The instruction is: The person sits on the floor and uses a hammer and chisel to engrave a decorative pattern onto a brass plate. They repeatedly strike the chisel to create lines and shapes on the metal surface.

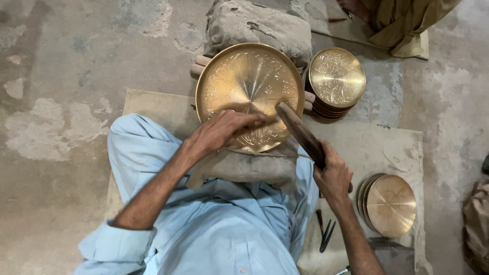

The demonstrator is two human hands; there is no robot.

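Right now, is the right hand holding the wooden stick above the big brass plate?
Yes, the right hand grips the wooden stick, whose end reaches over the big brass plate.

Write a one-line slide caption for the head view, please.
Left hand rests on an engraved brass plate; right hand grips a wooden mallet.

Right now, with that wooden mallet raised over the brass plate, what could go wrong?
1. The left hand lies on the engraved brass plate right beside the tip of the wooden mallet held by the right hand; a stray blow might hit the fingers.
2. The plate rests tilted on a cloth pad on the lap; it might shift.
3. Stacked plates stand close behind and might get knocked.
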